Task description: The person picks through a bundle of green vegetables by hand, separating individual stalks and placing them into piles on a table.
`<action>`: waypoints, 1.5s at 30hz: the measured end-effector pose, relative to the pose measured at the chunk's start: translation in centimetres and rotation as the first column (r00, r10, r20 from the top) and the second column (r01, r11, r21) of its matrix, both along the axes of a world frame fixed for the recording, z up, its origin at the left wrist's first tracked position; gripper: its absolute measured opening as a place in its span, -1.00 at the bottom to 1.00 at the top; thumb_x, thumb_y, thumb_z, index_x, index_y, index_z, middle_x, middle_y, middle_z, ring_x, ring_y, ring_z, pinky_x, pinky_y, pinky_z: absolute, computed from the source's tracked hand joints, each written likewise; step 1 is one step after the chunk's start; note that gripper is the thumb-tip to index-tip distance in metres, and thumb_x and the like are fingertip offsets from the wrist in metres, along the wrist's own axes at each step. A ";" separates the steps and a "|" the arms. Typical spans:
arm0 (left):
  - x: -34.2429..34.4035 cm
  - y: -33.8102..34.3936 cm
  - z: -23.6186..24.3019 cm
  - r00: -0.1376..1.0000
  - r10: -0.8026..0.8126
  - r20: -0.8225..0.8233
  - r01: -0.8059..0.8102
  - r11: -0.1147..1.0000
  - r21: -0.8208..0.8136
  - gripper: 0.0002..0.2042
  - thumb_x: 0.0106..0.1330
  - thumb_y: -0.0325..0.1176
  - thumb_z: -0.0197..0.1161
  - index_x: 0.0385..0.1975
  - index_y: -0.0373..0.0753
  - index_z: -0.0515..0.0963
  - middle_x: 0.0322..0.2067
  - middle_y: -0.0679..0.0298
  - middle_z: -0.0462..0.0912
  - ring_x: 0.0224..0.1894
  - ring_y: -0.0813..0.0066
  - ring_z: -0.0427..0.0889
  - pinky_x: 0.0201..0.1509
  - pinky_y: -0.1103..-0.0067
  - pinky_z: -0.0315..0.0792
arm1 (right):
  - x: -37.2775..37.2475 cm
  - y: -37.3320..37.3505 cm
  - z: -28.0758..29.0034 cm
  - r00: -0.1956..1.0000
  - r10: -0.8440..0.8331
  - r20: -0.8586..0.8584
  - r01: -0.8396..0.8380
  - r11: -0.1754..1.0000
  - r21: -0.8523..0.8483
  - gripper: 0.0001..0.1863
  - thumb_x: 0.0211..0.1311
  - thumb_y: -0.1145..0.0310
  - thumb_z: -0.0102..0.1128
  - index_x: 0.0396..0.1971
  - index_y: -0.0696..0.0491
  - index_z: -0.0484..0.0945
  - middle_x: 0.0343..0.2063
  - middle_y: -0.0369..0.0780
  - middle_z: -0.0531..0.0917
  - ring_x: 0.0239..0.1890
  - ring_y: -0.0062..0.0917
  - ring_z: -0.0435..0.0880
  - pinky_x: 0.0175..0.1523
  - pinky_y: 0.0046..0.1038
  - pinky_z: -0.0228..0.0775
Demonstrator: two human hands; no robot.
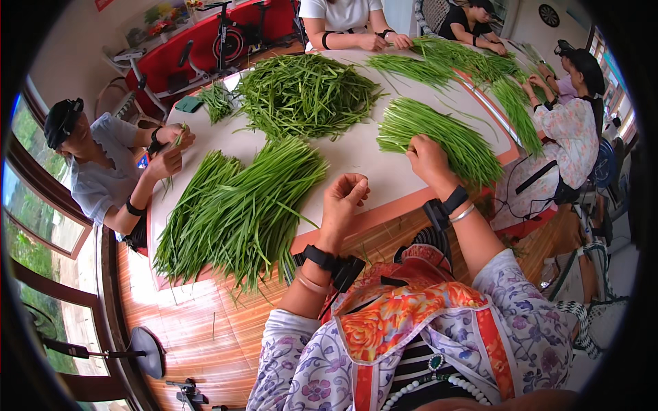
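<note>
My left hand (345,204) is raised over the front edge of the table (356,154), its fingers curled and the thumb pressed to the forefinger. Anything in that pinch is too small to make out. My right hand (430,159) has its bent fingertips at the near left side of a bundle of garlic chives (466,147), seemingly gripping some stalks. To the left of my left hand lies a larger bundle of long garlic chives (264,198), its leaves hanging over the table edge. A big loose heap of chives (305,92) sits beyond it.
A person at the left (103,157) holds a few chives. Across the table sits a person in white (343,20), and others work at the right around more chives (473,61). A dark green item (188,103) lies at the far left. Exercise bikes (226,41) stand behind.
</note>
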State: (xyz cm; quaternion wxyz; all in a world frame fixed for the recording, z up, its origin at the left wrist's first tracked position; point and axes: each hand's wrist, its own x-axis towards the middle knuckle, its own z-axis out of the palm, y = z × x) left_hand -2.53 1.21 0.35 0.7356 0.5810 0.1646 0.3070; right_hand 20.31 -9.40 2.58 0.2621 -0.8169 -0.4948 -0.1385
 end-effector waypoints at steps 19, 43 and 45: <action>0.1 -0.3 -0.1 0.998 0.057 0.026 -0.058 0.996 0.061 -0.81 0.40 -0.34 0.21 -0.11 -0.29 0.60 -0.33 0.36 0.62 -0.33 0.67 0.53 -0.35 0.71 0.42 | -4.5 0.2 0.7 0.474 0.549 -0.688 -0.411 0.829 0.378 -0.91 0.24 0.54 0.24 -0.29 0.23 0.58 -0.46 -0.40 0.58 -0.40 -0.78 0.46 -0.28 -0.63 0.37; -0.6 -0.2 0.5 0.872 -0.051 0.487 0.365 0.731 -0.577 -0.81 0.51 -0.20 0.02 -0.26 -0.19 0.40 -0.54 0.39 0.30 -0.51 0.60 0.24 -0.43 0.66 0.27 | 1.2 0.0 0.1 0.983 0.180 -0.035 -0.179 0.983 0.033 -0.90 0.13 0.47 0.26 -0.34 0.10 0.61 -0.37 -0.13 0.59 -0.31 -0.15 0.61 -0.26 -0.22 0.45; -0.2 -0.2 -0.4 0.865 -0.107 0.490 0.417 0.695 -0.586 -0.83 0.51 -0.23 0.01 -0.25 -0.18 0.40 -0.56 0.43 0.23 -0.58 0.69 0.06 -0.62 0.75 0.00 | 0.5 0.8 0.5 0.990 0.138 0.009 -0.139 0.986 0.089 -0.86 0.13 0.47 0.26 -0.28 0.06 0.60 -0.35 -0.13 0.58 -0.31 -0.14 0.60 -0.25 -0.21 0.46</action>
